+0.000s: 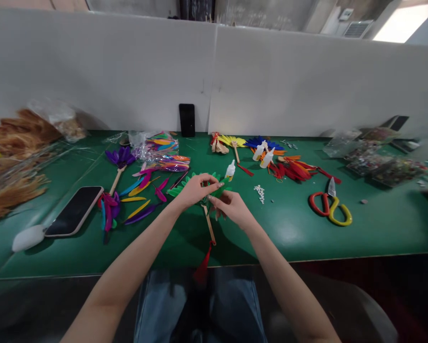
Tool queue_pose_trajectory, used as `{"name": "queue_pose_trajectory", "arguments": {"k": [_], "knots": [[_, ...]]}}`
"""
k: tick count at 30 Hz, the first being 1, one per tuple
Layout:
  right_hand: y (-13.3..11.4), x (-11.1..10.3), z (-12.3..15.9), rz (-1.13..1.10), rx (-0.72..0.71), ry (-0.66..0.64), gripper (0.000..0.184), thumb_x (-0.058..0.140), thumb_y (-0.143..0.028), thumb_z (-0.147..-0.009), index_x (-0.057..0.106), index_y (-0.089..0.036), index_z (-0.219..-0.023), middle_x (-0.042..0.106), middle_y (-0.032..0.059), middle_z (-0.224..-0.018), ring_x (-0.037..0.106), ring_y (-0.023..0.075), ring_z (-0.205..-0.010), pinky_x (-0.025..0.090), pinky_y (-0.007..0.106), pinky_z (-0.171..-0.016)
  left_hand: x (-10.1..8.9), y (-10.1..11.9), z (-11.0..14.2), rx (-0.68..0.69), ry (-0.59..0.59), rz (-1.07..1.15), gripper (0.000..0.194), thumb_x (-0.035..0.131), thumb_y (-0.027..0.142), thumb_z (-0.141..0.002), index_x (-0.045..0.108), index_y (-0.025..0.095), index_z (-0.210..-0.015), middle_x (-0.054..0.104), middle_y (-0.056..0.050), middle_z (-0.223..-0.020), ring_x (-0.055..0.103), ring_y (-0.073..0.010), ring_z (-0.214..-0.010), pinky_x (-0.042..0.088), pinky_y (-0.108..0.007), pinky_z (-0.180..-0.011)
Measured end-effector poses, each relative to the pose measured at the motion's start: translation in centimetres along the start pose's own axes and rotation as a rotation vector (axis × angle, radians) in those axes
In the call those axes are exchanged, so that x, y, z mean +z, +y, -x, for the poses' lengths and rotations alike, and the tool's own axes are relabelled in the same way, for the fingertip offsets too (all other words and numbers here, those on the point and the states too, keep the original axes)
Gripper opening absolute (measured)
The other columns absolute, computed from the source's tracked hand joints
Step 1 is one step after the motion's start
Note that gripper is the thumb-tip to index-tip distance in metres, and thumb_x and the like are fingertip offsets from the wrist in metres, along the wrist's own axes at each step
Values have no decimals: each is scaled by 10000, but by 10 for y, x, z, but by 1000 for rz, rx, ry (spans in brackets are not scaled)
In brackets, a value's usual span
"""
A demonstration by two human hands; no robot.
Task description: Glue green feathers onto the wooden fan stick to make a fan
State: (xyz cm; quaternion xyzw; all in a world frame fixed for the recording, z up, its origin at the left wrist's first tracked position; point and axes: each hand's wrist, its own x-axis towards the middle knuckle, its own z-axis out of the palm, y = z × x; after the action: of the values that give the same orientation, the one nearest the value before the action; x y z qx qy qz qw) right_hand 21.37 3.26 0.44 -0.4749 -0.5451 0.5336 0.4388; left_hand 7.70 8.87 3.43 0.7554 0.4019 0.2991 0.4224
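Note:
A fan of green feathers (pixel 178 190) lies in front of me. Its wooden handle (pixel 209 226) points toward me and ends in a red tassel (pixel 202 269) that hangs over the table edge. Above the fan, my left hand (pixel 196 191) is closed, its fingertips pinching a green feather (pixel 221 189). My right hand (pixel 234 209) meets it from the other side, thumb and finger closed on the same feather near its lower end. Both hands cover much of the fan's middle. Just behind them stands a small white glue bottle (pixel 230 169).
Loose coloured feathers (pixel 138 197), a purple feather fan (pixel 120 159) and a phone (pixel 74 211) lie left. To the right are white beads (pixel 260 194), glue bottles (pixel 267 158), red feathers (pixel 295 169) and scissors (pixel 331 202). A white partition (pixel 288 81) stands behind.

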Motion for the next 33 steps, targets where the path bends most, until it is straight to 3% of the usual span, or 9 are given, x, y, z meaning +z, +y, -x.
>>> {"name": "queue_pose_trajectory", "arguments": {"k": [3,5,9,13,19,22,26,33], "knots": [[1,-2,-4,19,-51,39,285,656,-449,-706,568,-179,-681,579,-27,-488,515,103,-361,347,216,-343,-2,0,-1,20,-21,-13,286,581,421,-770,634,140,-757,565,-10,-744,424,-101,-594,357,-218,-558],[2,-4,-7,-10,-53,65,279,660,-449,-701,582,-181,-690,593,-19,-503,527,114,-372,352,221,-343,-5,-4,-1,45,-7,12,297,544,424,-802,634,148,-864,584,-25,-816,472,-115,-656,384,-221,-601],[5,-15,-15,-54,-15,181,314,673,-477,-672,604,-171,-650,632,24,-528,558,143,-401,374,236,-344,-13,-20,2,50,115,-4,336,396,385,-892,576,162,-1067,598,-55,-957,538,-149,-825,416,-242,-706],[9,-32,-24,0,31,191,387,629,-530,-695,605,-161,-581,647,54,-535,545,139,-395,383,242,-352,-20,-40,11,18,155,-204,293,427,369,-881,616,156,-949,628,-52,-893,551,-173,-796,422,-264,-676],[15,-39,-34,66,26,201,448,603,-529,-722,545,-172,-458,471,-20,-362,387,74,-318,299,219,-327,-22,-57,37,203,337,-627,227,444,296,-893,622,163,-940,632,-63,-891,528,-211,-914,382,-356,-843],[17,-39,-33,-6,37,217,390,653,-507,-678,572,-165,-508,568,7,-464,436,77,-348,304,212,-326,-24,-64,52,285,339,-665,201,459,274,-889,609,180,-984,623,-65,-927,522,-205,-962,381,-358,-881],[17,-45,-29,-118,115,159,404,612,-537,-701,616,-138,-644,662,63,-630,535,102,-420,323,204,-330,-27,-69,60,292,333,-652,176,478,257,-880,605,192,-982,625,-60,-945,528,-199,-978,388,-362,-897],[18,-54,-29,-125,53,325,304,651,-461,-695,600,-184,-807,609,-14,-526,508,94,-390,309,203,-338,-21,-64,58,299,273,-647,215,493,258,-877,581,198,-1064,603,-57,-1073,471,-206,-1114,337,-382,-984]]}}
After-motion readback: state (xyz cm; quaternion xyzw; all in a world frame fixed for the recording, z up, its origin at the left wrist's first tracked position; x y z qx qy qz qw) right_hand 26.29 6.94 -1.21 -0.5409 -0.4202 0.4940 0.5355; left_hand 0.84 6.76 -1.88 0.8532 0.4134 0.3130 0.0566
